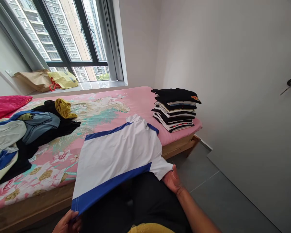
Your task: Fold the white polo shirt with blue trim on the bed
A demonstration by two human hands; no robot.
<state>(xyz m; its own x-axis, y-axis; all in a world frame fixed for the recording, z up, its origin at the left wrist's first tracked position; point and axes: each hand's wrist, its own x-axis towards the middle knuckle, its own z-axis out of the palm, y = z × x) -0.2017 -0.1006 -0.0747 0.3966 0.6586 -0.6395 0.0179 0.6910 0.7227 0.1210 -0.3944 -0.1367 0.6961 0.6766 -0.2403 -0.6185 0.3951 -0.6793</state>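
A white shirt [118,149] with blue side panels lies spread over the edge of the bed, its collar pointing toward the far side and its near side hanging over my lap. My left hand [69,221] pinches the blue bottom corner of the shirt, at the lower left. At the other end, my right hand [172,179] grips the edge of the white sleeve. Both hands are closed on the fabric. Part of my left hand is cut off by the lower frame edge.
A neat stack of folded clothes [176,110], mostly black, stands at the bed's right end. Loose clothes [43,126] lie heaped on the left of the pink floral bedsheet [138,97]. A red pillow [7,106] is behind them. Paper bags [36,81] rest on the windowsill.
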